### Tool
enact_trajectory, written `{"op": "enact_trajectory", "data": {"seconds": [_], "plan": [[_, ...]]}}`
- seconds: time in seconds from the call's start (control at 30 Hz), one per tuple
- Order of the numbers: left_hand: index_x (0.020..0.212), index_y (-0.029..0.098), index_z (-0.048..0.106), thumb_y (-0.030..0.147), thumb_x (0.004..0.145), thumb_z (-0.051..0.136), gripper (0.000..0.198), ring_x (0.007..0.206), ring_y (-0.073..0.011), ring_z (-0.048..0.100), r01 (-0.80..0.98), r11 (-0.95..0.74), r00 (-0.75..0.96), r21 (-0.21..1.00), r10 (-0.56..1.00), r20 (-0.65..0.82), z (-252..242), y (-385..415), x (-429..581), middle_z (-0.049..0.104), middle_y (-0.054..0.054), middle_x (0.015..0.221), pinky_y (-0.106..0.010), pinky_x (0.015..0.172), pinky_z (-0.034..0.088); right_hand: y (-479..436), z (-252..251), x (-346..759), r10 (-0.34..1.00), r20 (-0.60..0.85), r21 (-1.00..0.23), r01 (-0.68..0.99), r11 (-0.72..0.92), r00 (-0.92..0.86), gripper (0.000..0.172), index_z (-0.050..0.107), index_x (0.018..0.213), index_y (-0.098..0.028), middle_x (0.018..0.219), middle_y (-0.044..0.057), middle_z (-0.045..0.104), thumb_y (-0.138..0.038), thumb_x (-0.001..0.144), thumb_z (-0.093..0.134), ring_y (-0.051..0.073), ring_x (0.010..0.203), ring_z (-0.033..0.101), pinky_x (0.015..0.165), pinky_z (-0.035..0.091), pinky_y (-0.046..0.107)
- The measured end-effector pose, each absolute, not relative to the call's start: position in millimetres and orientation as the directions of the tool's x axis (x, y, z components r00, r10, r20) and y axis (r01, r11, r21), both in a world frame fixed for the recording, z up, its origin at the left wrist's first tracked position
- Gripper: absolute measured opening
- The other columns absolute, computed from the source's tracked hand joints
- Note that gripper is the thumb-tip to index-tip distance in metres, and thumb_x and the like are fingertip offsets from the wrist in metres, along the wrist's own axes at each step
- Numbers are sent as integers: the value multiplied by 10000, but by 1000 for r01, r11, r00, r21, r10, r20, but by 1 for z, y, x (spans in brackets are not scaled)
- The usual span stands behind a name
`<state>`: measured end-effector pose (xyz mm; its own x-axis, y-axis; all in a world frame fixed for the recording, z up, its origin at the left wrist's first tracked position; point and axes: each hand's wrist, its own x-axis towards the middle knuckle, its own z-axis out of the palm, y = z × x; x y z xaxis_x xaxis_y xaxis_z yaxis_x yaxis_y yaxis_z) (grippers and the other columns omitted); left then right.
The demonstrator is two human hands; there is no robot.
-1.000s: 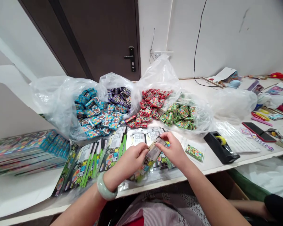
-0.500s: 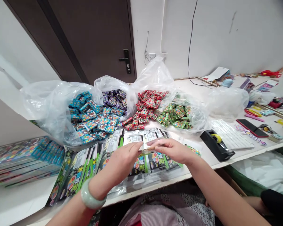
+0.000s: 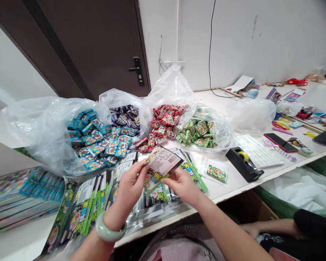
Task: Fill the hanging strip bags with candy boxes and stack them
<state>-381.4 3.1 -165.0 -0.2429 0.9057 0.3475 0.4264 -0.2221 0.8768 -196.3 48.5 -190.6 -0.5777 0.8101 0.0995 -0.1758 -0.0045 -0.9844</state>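
Note:
Between my hands is a flat printed packet (image 3: 164,162), tilted, its pale label with a barcode facing up. My left hand (image 3: 133,183) grips the packet's left edge, and a pale green bangle (image 3: 108,228) circles that wrist. At the packet's lower right, my right hand (image 3: 183,184) pinches the edge. Below and around the hands lie several black-and-green printed packets (image 3: 194,172) and clear plastic sleeves. A small green packet in a clear bag (image 3: 216,173) rests to the right of my right hand.
Behind stand clear bags of small blue packs (image 3: 97,139), purple packs (image 3: 126,116), red packs (image 3: 165,121) and green packs (image 3: 201,132). A black tape dispenser (image 3: 244,165) and phone (image 3: 280,142) are rightward. Stacked display boxes (image 3: 24,197) stand left. Another person's arm (image 3: 271,227) shows lower right.
The packet has been raised and tilted, so its label now faces me. My hands have shifted left and turned, with fingers at its edges. The view has moved slightly right.

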Motion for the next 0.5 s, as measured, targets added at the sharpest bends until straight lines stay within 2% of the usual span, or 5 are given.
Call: {"op": "enact_trajectory", "data": {"seconds": [0.07,0.17,0.23,0.33,0.5], "plan": [[898,157,715,404,750,706,287,701,-190,658,24,-40,-276,999,960,45,-169,6,-369,723,-54,789,-283,676,535,50,-192,-198,859,56,-986,-166,-34,-509,251,587,870,-211,801,3,655,-427,780,679,185,801,634,773,513,327],[893,136,699,400,603,816,410,665,-176,658,-425,72,-278,902,938,-206,-179,7,-356,718,-43,757,-270,648,540,48,-197,-197,835,-46,-986,-109,-127,-548,295,558,845,-213,734,-27,615,-455,753,701,159,702,603,671,507,291],[902,137,687,368,570,845,434,715,-170,667,-520,39,-321,853,917,-237,-184,5,-353,721,-33,783,-249,669,537,41,-204,-195,810,-84,-989,-51,-139,-580,304,571,855,-210,768,-18,637,-446,738,724,173,759,621,729,514,309],[985,144,655,359,619,834,461,781,-159,671,-555,27,-305,831,923,-234,-186,-1,-355,723,-32,866,-226,698,532,28,-218,-191,772,-145,-982,-5,-188,-619,353,589,853,-202,833,8,677,-488,716,744,208,854,648,816,513,350],[1212,206,520,304,689,806,604,755,-109,653,-563,7,-293,826,934,-207,-188,-15,-368,693,-11,959,-195,674,524,16,-228,-174,494,-256,-926,64,-373,-831,450,615,1000,-205,973,43,711,-498,696,771,232,914,678,859,525,417]]}}
